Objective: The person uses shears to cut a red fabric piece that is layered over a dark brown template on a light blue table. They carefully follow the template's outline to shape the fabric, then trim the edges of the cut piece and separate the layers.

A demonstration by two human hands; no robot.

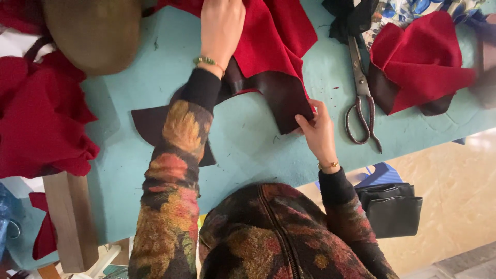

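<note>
A red cloth piece (274, 36) with a dark brown layer (287, 101) under it lies on the teal table (248, 150). My left hand (222, 26) presses flat on the red cloth near the table's far edge, fingers together. My right hand (316, 132) pinches the lower right corner of the dark brown layer between thumb and fingers. Part of the brown layer (150, 121) shows out to the left, beneath my left sleeve.
Large metal scissors (361, 98) lie shut just right of my right hand. Another red and brown cloth piece (418, 62) sits beyond them. A red cloth heap (41, 119) and an olive round object (93, 31) are at left. A black bag (392, 209) rests below the table's edge.
</note>
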